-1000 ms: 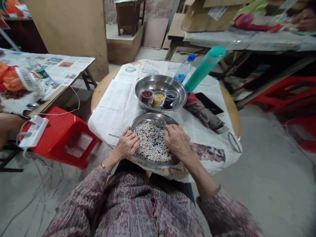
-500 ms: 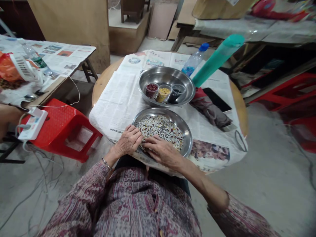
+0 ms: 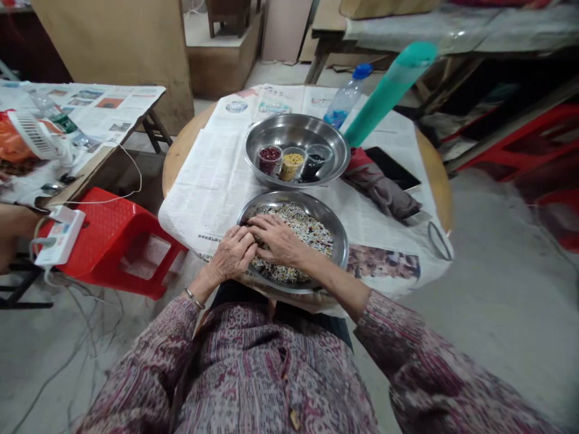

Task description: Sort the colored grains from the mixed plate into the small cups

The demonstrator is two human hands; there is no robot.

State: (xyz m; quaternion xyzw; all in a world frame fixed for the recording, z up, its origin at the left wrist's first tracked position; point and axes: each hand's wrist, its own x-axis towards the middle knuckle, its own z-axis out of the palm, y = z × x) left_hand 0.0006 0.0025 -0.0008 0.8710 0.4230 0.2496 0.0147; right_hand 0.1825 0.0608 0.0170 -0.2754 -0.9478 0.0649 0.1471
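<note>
A shallow metal dish (image 3: 344, 256) in front of me holds a spread of mixed grains (image 3: 312, 234), white, yellow, dark and reddish. My left hand (image 3: 231, 254) lies palm down at the dish's left edge, fingers bent and pressed together; what is beneath them is hidden. Over the left part of the grains is my right hand (image 3: 279, 240), its fingers stretched toward the left hand and touching or nearly touching it. Behind stands a deeper metal basin (image 3: 296, 123) with three clear cups: red beans (image 3: 270, 154), yellow kernels (image 3: 292, 160) and black beans (image 3: 315, 161).
Newspaper (image 3: 208, 175) covers the round table. A blue-capped bottle (image 3: 346, 99), a green tube (image 3: 391, 90), a grey cloth bundle (image 3: 384, 190) and a black phone-like slab (image 3: 393, 169) lie beyond. At left are a red stool (image 3: 117, 235) and a power strip (image 3: 60, 235).
My right hand has moved left and away from me across the grains, up to my left hand. The left hand stays at the dish's edge. The view has shifted slightly.
</note>
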